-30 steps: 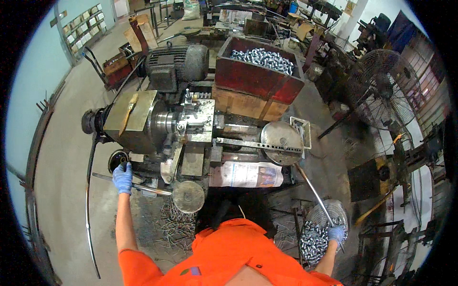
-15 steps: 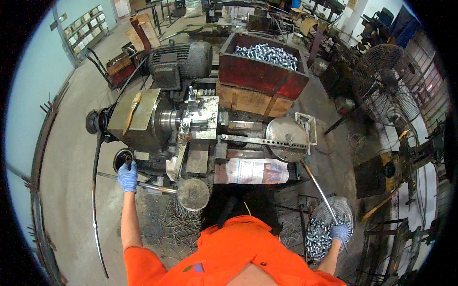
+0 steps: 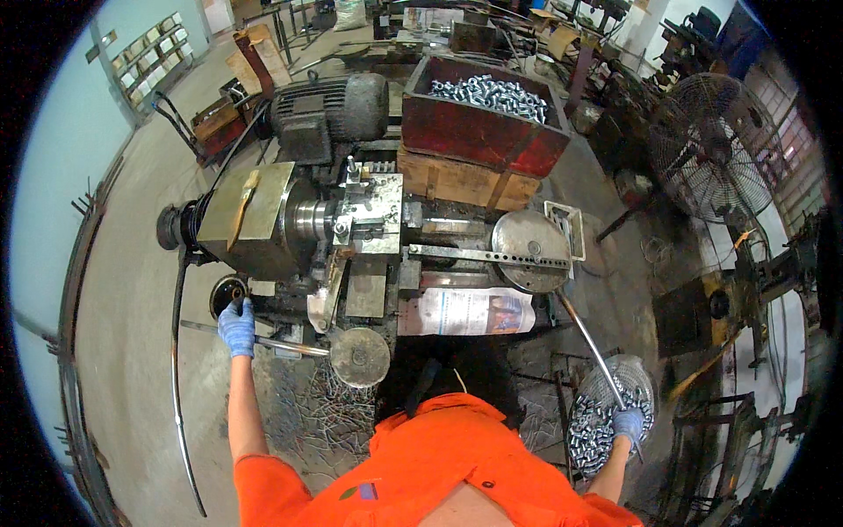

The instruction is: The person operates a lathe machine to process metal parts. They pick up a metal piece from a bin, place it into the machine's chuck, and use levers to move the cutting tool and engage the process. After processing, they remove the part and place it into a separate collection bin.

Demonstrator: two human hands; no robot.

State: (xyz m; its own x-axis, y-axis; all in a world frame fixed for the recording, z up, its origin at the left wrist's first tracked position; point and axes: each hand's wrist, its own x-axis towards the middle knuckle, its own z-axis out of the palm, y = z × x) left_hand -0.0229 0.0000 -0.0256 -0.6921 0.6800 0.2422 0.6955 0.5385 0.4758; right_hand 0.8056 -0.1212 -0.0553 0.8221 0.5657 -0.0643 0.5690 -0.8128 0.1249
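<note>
My left hand (image 3: 235,329), in a blue glove, is closed at a dark, round, wheel-like part (image 3: 228,297) on the machine's front left. A short dark piece shows at its fingertips; what it grips is mostly hidden. My right hand (image 3: 628,424), also gloved, is wrapped round the lower end of a long metal lever (image 3: 590,341). That lever slants down from beside a round metal disc (image 3: 530,230). Under the right hand sits a mesh basket (image 3: 648,376) with small shiny metal sleeves (image 3: 590,439). The lathe-like machine's steel tool block (image 3: 373,206) lies between my hands.
Beyond the machine, a red bin (image 3: 479,132) full of metal sleeves rests on a wooden crate (image 3: 465,180). A motor (image 3: 329,110) stands far left of it. A brush (image 3: 243,211) lies on the headstock. Printed paper (image 3: 474,312) covers the near bed. A large fan (image 3: 716,149) stands right.
Both hands keep their places and their holds. The whole view has shifted slightly; the machine's narrow upright piece near the tool block looks a little different in angle.
</note>
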